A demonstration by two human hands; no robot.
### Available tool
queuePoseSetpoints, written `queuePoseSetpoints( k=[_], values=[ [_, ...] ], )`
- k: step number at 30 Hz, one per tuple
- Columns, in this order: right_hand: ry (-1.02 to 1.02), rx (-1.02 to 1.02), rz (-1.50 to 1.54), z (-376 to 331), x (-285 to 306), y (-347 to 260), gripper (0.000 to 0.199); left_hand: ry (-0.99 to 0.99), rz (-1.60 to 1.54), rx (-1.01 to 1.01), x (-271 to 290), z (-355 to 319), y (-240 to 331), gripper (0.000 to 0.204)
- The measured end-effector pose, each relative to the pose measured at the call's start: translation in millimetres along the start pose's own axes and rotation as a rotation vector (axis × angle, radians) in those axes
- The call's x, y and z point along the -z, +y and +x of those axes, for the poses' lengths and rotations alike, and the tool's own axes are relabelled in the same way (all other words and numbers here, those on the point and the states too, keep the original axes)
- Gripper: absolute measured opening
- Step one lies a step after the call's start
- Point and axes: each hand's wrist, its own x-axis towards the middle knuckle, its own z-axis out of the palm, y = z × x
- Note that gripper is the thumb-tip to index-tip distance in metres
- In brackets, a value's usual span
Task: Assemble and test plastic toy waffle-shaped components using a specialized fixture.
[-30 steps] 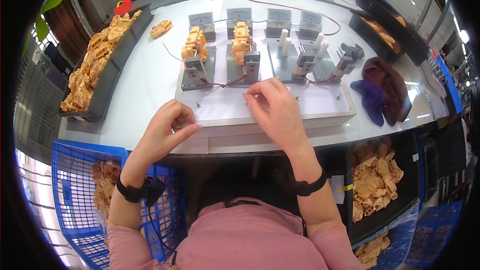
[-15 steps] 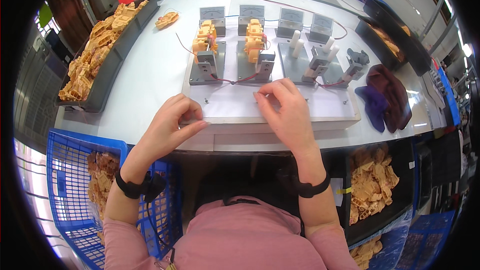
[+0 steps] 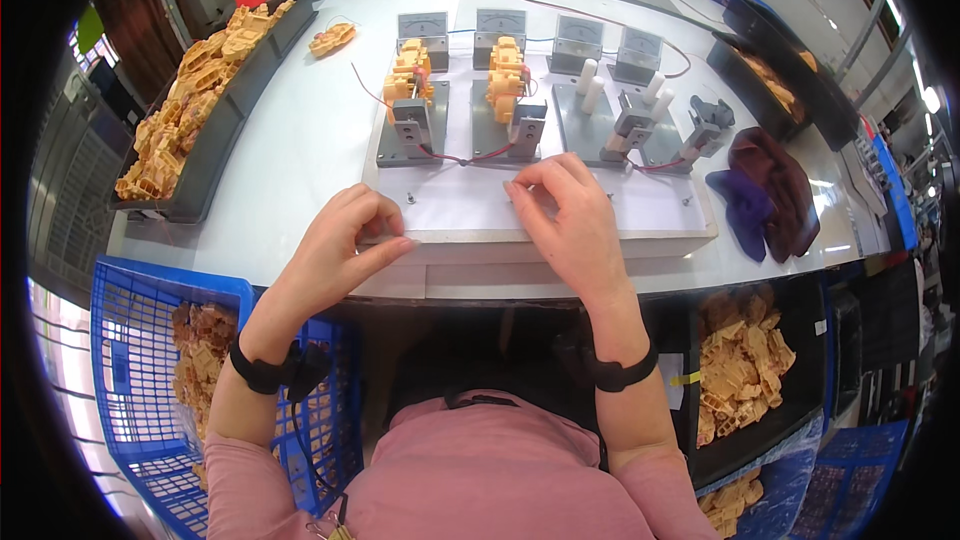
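My left hand [image 3: 345, 245] rests at the front edge of the white board [image 3: 460, 215]. Its fingers curl loosely, the thumb stretches apart from them, and nothing shows in it. On the board's right half lies my right hand [image 3: 575, 225], its thumb and forefinger tips close together with nothing visible between them. Beyond the hands stand metal test fixtures. Two of these carry yellow-orange plastic gear assemblies, a left one [image 3: 408, 75] and a right one [image 3: 507, 80]. White posts [image 3: 592, 90] rise from a fixture farther right. A gauge meter [image 3: 424, 28] stands behind each fixture.
A grey bin [image 3: 215, 155] of yellow plastic parts stands at left; one loose part [image 3: 332, 38] lies beside it. Dark cloths [image 3: 775, 190] and black trays [image 3: 760, 90] are at right. Below the table are a blue basket [image 3: 120, 360] and a black crate [image 3: 810, 360] holding more parts.
The whole view has shifted very slightly. Both hands keep the same pose and place on the board, and the fixtures and parts look unchanged.
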Motion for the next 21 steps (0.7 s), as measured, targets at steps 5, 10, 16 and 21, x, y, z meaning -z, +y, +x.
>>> queuePoseSetpoints(
  k=[5,10,16,21],
  values=[
    [0.000,-0.022,0.010,0.1,0.7,-2.6,0.011,-0.008,0.012,0.011,0.4,0.4,0.4,0.016],
    [-0.005,-0.002,0.002,0.5,0.7,-1.4,0.011,-0.014,-0.009,0.028,-0.2,0.7,-1.7,0.015],
    [-0.006,0.007,-0.001,0.9,1.6,-3.0,0.010,-0.016,0.001,0.020,0.0,0.4,-2.3,0.016],
    [-0.046,0.032,-0.032,-0.1,1.9,-2.2,0.009,-0.001,-0.005,0.006,0.3,-0.3,-2.5,0.017]
  ],
)
